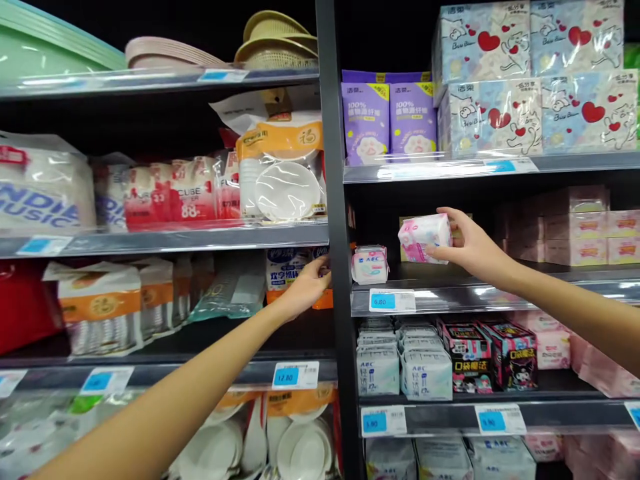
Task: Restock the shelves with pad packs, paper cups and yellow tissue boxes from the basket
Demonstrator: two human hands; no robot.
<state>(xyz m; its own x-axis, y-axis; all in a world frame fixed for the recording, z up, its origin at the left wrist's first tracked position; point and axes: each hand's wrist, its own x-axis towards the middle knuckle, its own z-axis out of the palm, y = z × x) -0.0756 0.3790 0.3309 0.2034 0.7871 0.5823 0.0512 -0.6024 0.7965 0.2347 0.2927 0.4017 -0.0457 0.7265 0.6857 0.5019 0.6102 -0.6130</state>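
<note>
My right hand point(463, 241) is closed around a pink-and-white pack of sanitary pads point(423, 239), holding it tilted at the front of the middle right shelf. Just left of it, a similar ABC pack of pads point(371, 265) sits on that shelf. Across the dark upright post, my left hand point(310, 287) reaches into the left shelf. Its fingers curl at a blue-and-orange pack of paper cups point(321, 252), which the hand partly covers; the fingertips are hard to make out. Beside it stands another such pack point(285, 267).
A dark post point(340, 200) divides the shelving. Purple tissue packs point(365, 123) and blue tissue packs point(493, 117) fill the upper right shelf. Light blue ABC packs point(377, 372) and black-and-pink boxes point(513, 357) stand below. Bagged disposable tableware point(100, 307) lines the left shelf.
</note>
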